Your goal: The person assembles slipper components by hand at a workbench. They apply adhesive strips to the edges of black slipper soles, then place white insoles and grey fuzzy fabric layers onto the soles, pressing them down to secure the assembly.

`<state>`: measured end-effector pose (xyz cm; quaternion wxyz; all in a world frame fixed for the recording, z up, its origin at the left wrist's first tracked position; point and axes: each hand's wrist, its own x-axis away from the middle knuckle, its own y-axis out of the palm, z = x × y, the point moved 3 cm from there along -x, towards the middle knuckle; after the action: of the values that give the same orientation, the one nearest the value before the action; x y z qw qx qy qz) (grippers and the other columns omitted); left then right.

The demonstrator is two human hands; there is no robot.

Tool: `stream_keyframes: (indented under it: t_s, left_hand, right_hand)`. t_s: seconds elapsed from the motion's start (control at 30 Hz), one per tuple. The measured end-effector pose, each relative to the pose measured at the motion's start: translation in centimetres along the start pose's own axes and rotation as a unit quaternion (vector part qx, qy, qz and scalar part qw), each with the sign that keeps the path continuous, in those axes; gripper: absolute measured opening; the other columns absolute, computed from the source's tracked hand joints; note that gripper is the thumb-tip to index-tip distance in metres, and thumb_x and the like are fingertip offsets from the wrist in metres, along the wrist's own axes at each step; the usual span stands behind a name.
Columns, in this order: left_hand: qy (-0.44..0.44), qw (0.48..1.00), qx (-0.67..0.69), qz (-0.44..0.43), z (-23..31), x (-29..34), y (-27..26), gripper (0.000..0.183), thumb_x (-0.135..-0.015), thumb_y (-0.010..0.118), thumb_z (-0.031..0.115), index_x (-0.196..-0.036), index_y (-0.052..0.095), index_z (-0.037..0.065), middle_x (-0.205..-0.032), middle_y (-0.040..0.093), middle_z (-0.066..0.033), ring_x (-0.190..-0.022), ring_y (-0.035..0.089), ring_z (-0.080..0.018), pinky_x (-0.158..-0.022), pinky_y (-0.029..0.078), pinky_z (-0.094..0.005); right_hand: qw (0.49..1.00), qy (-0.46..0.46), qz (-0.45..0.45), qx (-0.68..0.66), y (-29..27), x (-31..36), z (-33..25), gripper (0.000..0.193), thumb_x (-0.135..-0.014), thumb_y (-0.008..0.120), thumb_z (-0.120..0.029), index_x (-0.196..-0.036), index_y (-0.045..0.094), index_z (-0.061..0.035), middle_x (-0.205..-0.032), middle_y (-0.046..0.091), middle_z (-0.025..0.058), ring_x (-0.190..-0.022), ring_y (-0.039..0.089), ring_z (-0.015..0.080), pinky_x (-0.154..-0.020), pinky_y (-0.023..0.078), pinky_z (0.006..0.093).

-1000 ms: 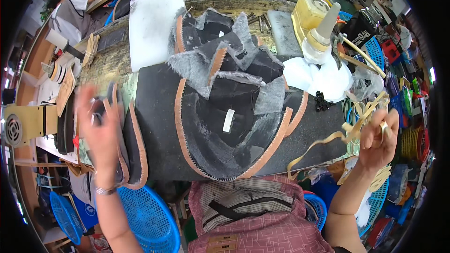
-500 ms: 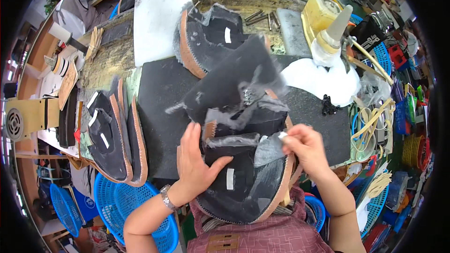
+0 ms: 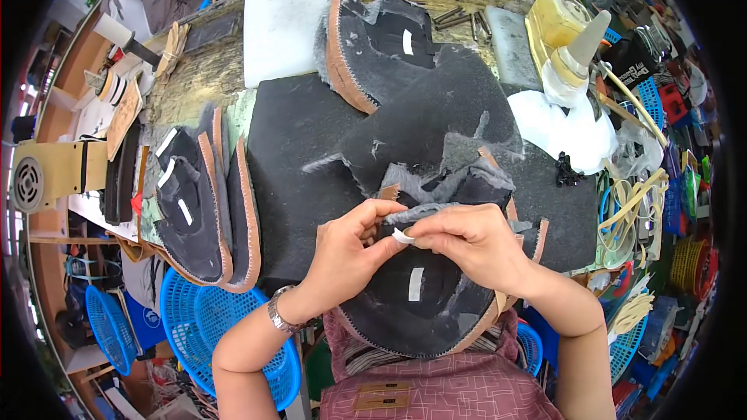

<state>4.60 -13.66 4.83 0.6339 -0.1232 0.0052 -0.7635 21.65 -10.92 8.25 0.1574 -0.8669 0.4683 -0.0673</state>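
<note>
A black fleece-lined piece, seemingly a shoe upper (image 3: 381,311), lies close to my body, with a tan stitched edge and a white label (image 3: 416,284) on it. My left hand (image 3: 338,257) is closed at its fuzzy grey fold, fingers behind and thumb in front. My right hand (image 3: 482,247) pinches a small white piece (image 3: 403,236) against that fold, and my left thumb tip touches it too. The two hands nearly meet; the fingertips partly cover the white piece. Just beyond lies a loose black fleece sheet (image 3: 436,105).
Similar tan-edged black pieces (image 3: 206,218) stand at the left, and another (image 3: 373,54) lies at the back. A cone-topped container (image 3: 572,62) stands at the back right by a white sheet (image 3: 545,128). A blue basket (image 3: 206,319) sits below the bench's left edge.
My right hand has moved left with the white piece to meet my left hand. My left hand has gone from lying spread on the black upper to gripping its fold.
</note>
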Motion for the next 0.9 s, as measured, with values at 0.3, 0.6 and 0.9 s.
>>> stream_keyframes:
  t_s: [0.3,0.6,0.9]
  left_hand:
    - [0.053,0.998,-0.040,-0.016,0.9,0.0,-0.6,0.030,-0.082,0.066,0.008,-0.112,0.063,0.003,-0.078,0.067,-0.0048,-0.065,0.058,-0.0052,-0.057,0.047,-0.0223]
    - [0.137,0.971,-0.187,0.061,1.4,0.1,-0.3,0.021,-0.079,0.069,0.009,-0.098,0.065,0.000,-0.080,0.067,-0.0105,-0.065,0.063,-0.0140,-0.059,0.048,-0.0245]
    - [0.242,0.919,-0.312,-0.022,3.4,-1.8,1.5,0.030,-0.071,0.075,0.013,-0.097,0.064,0.002,-0.082,0.064,-0.0110,-0.070,0.064,-0.0231,-0.058,0.050,-0.0309]
  right_hand:
    - [0.988,0.146,0.022,-0.040,0.7,0.1,0.8,0.017,-0.082,0.063,-0.012,-0.093,0.066,-0.0004,-0.076,0.066,0.0141,-0.063,0.064,0.0206,-0.057,0.047,0.0301]
    - [0.975,0.139,0.106,0.135,-3.1,5.2,0.6,0.017,-0.077,0.068,-0.009,-0.091,0.067,0.0015,-0.078,0.067,0.0145,-0.064,0.065,0.0207,-0.057,0.049,0.0311]
    - [0.964,0.179,0.145,0.137,-4.4,7.0,1.4,0.015,-0.078,0.067,-0.011,-0.086,0.068,0.0013,-0.070,0.064,0.0132,-0.062,0.063,0.0218,-0.057,0.048,0.0309]
